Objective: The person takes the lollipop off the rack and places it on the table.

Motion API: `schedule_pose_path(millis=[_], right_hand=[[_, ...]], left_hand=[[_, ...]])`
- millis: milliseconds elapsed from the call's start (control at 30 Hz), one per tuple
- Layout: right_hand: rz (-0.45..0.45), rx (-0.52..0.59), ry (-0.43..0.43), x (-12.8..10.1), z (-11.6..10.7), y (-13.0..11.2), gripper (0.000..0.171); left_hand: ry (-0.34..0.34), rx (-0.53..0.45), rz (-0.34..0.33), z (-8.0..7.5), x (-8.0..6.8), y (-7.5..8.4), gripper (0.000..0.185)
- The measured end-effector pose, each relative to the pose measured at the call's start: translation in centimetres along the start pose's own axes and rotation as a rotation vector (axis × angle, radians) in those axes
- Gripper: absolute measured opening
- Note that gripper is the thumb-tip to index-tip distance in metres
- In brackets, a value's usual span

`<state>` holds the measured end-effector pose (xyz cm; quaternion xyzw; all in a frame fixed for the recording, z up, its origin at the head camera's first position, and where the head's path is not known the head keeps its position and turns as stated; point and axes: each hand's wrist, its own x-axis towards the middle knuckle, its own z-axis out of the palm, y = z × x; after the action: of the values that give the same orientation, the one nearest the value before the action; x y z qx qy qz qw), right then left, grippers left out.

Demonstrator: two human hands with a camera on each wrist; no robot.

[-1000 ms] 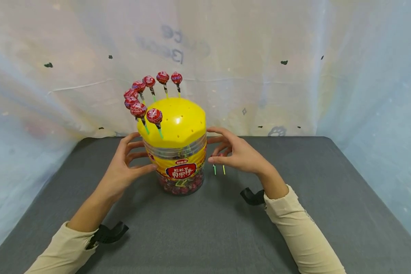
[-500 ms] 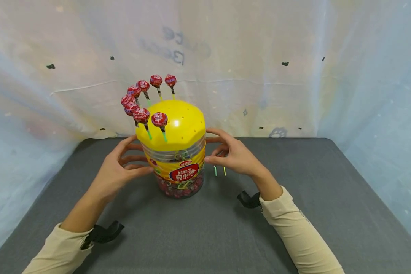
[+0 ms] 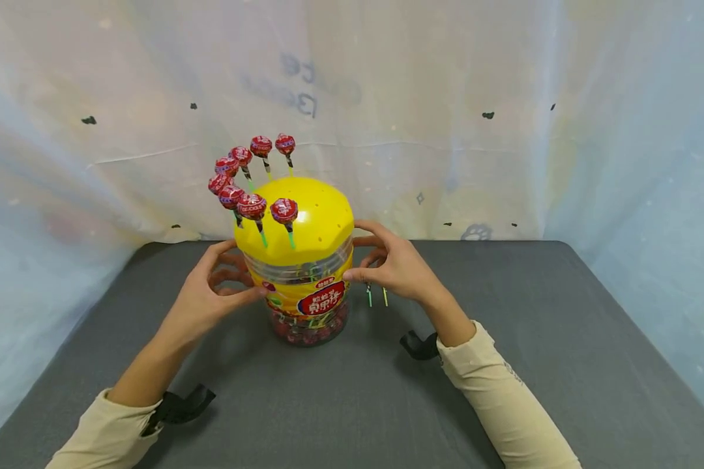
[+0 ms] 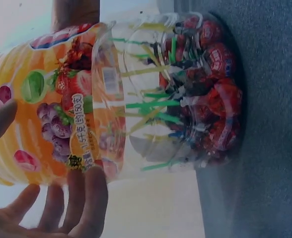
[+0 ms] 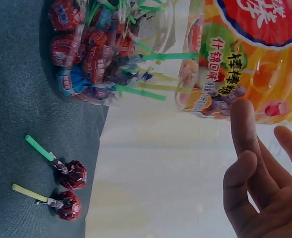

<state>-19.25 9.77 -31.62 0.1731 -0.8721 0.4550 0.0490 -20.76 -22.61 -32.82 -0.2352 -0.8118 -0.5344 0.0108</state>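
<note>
A clear plastic candy jar [image 3: 321,299] with a yellow and red label stands on the table, filled with wrapped lollipops. Its yellow lid [image 3: 322,215] has small holes, and several red-wrapped lollipops [image 3: 284,211] stick up from holes along the left side. My left hand [image 3: 202,296] holds the jar's left side, thumb on the front and fingers curving behind. From the right, my right hand [image 3: 399,267] holds the opposite side, its thumb at the label's edge. In the right wrist view, some fingers [image 5: 245,124] lie along the label while others stand away from it.
Two loose red lollipops, one with a green stick [image 5: 39,148] and one with a yellow stick [image 5: 29,192], lie on the grey table [image 3: 340,410] just right of the jar. Behind the table hangs a pale curtain [image 3: 387,78]. Black straps hang from both wrists.
Between my hands the jar has turned counterclockwise as seen from above. Its front label and the front lollipops have shifted right, the back lollipops left. The right hand has moved slightly left.
</note>
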Motion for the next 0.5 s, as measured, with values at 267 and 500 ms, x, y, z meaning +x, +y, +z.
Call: schedule_pose_path(millis=[267, 500], right_hand=[[0.018, 0.016, -0.005, -0.1, 0.2, -0.1, 0.080], [0.043, 0.014, 0.033, -0.7, 0.4, -0.3, 0.075]], left_hand=[[-0.017, -0.108, 0.025, 0.0, 0.7, -1.0, 0.079], [-0.065, -0.155, 0.062, -0.1, 1.4, -1.5, 0.079]])
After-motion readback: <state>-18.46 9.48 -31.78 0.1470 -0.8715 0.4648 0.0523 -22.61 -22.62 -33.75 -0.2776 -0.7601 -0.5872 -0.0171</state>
